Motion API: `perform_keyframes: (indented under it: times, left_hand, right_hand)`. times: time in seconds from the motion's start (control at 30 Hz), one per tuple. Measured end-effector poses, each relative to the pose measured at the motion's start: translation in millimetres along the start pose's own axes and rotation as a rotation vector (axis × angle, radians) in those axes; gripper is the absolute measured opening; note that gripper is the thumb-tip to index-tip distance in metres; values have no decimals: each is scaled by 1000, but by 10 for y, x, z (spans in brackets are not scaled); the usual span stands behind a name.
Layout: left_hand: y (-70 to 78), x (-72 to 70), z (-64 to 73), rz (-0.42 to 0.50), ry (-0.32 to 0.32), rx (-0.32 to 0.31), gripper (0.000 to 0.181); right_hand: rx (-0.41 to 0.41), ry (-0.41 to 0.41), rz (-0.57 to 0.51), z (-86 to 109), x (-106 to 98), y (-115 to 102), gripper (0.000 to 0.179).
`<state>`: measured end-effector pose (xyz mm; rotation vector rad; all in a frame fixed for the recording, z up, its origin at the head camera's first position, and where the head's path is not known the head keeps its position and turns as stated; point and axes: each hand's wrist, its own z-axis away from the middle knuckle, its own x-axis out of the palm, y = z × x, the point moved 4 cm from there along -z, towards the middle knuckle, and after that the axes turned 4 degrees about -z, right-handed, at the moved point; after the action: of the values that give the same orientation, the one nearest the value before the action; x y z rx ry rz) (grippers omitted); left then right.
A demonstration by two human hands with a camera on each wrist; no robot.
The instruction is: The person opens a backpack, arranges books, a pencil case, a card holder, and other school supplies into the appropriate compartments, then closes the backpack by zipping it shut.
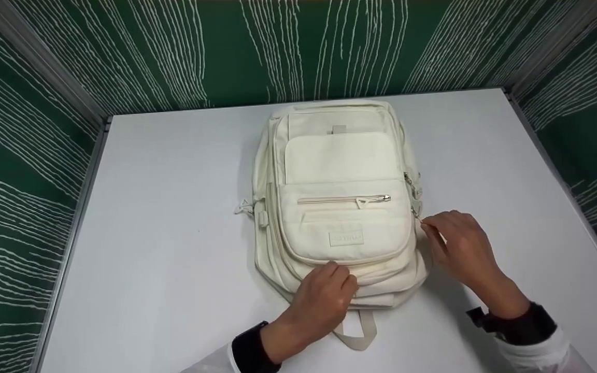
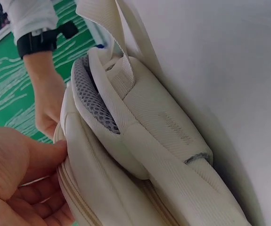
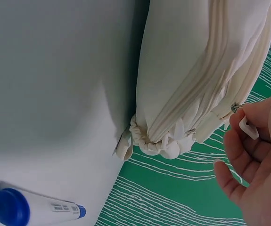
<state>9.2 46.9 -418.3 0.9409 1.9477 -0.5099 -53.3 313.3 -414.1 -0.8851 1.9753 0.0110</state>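
Note:
A cream backpack (image 1: 347,160) lies front up on the table, its grab loop (image 1: 359,342) toward me. My left hand (image 1: 324,292) pinches the edge of the front compartment at the near end; the left wrist view shows the thumb (image 2: 50,155) on the fabric beside a zipper track (image 2: 76,200). At the bag's right side my right hand (image 1: 459,246) pinches a zipper pull (image 3: 248,128) between thumb and index finger, the other fingers loosely bent. Another zipper with a triangular pull (image 1: 363,202) crosses the front pocket. Grey mesh padding (image 2: 92,96) shows by the shoulder strap (image 2: 168,127).
The white table (image 1: 174,217) is bordered by green panels (image 1: 231,52) with white streaks on the far side and both flanks. In the right wrist view a white tube with a blue cap (image 3: 10,207) lies on the tabletop. A strap end (image 1: 245,207) sticks out left of the bag.

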Motion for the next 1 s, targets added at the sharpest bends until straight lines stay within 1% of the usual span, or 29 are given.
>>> perform_keyframes:
  times: [0.1, 0.2, 0.3, 0.37, 0.47, 0.63, 0.83, 1.0]
  left_hand:
    - [-18, -15, -15, -47, 9, 16, 1]
    - [-64, -20, -44, -156, 21, 14, 10]
    - [-110, -11, -70, -250, 40, 10, 11]
    - [-123, -8, -77, -275, 50, 21, 11]
    - [-123, -2, -84, -260, 58, 34, 9]
    - [-117, 2, -92, -217, 64, 18, 7]
    - [-109, -4, -96, -213, 63, 16, 8]
    - [-108, 10, -85, -206, 90, 22, 9]
  right_hand:
    - [9, 26, 1, 10, -13, -35, 11]
    - [16, 58, -6, 15, -27, -66, 17]
    - [29, 61, -5, 31, -44, -94, 17]
    - [31, 62, 1, 48, -58, -114, 17]
    - [27, 58, 14, 81, -75, -158, 17]
    - [22, 57, 27, 181, -80, -270, 21]
    - [45, 17, 32, 296, -78, -444, 20]
    - [42, -1, 9, 366, -28, -616, 18]
